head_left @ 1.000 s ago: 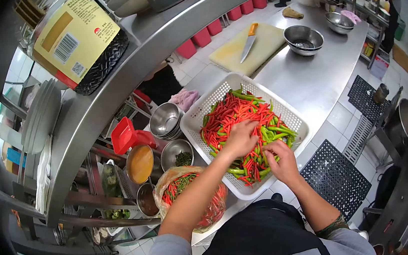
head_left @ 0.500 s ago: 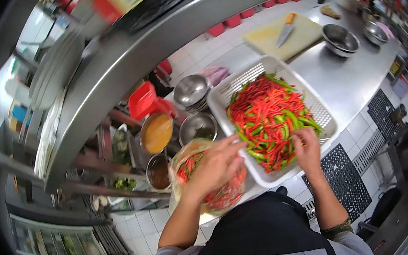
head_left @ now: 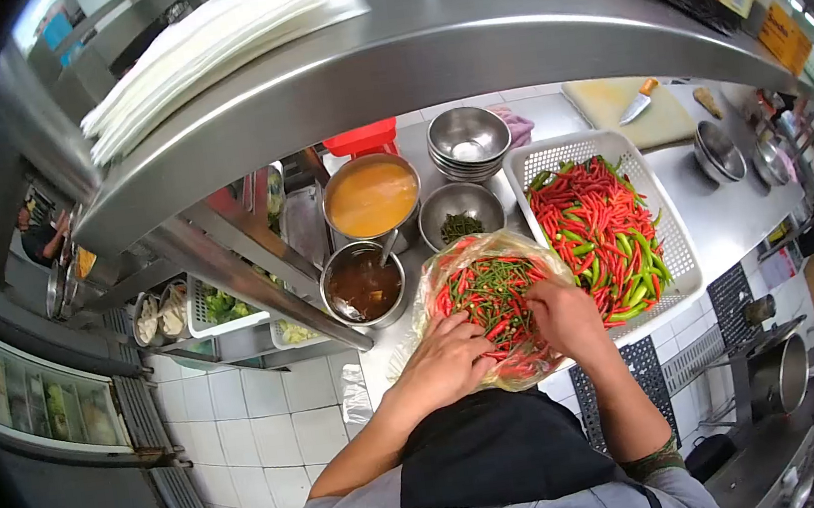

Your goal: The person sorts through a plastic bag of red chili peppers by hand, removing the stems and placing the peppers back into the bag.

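Note:
A clear plastic bag [head_left: 424, 297] full of red chillies with green stems stands open at the counter's near edge. My left hand [head_left: 446, 358] lies on the chillies at its near left side, fingers spread slightly. At the bag's right side my right hand [head_left: 567, 314] is bent down onto the chillies, fingertips partly hidden, so what it holds cannot be made out. Just right of the bag is a white perforated basket [head_left: 676, 213] heaped with red chillies [head_left: 587, 203] and green chillies [head_left: 645, 272]. Behind the bag, a steel bowl [head_left: 487, 207] contains small green pieces.
Left of the bag are a pot of orange liquid [head_left: 370, 196] and a pot of dark sauce [head_left: 363, 285]. Stacked bowls [head_left: 469, 137] stand behind. A knife [head_left: 639, 101] lies on a cutting board [head_left: 602, 116]. A steel shelf [head_left: 427, 76] spans overhead.
The view has swung left. My right hand has moved from the basket to the bag, and my left hand has come down onto the chillies inside. The bag's mouth is now wider open.

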`<state>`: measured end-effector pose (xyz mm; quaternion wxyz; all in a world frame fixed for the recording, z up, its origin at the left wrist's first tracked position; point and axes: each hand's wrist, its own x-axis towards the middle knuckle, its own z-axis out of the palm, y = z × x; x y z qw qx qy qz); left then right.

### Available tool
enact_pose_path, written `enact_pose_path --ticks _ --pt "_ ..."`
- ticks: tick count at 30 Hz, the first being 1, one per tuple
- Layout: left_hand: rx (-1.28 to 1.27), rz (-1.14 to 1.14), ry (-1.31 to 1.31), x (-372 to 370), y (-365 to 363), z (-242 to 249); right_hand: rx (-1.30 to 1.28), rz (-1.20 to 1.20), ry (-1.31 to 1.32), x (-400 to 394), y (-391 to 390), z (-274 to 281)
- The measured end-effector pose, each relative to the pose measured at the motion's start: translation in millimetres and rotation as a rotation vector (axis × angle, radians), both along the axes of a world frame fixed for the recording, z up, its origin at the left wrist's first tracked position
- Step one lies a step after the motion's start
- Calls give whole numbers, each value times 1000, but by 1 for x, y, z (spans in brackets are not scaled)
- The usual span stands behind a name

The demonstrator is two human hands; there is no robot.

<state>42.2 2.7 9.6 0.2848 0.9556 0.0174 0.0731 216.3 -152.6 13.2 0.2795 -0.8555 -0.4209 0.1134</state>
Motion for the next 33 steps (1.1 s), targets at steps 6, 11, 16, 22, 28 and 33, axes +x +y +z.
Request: enact_pose_path --ticks 6,11,16,22,28,33 --pt "-74 -86 -47 -1 15 -2 16 -185 -166 9 16 -8" --pt "-19 -35 -203 33 28 -7 -104 -227 -220 12 36 -12" --pt "-105 58 -248 42 32 -11 -55 -126 -279 10 30 -11" --pt "-597 -3 -149 34 33 -4 447 -302 208 -13 20 16" --pt "-625 -16 -172 29 24 -13 667 -315 894 -37 20 8" --pt "-725 -29 53 29 30 -1 446 -245 87 -53 29 -1"
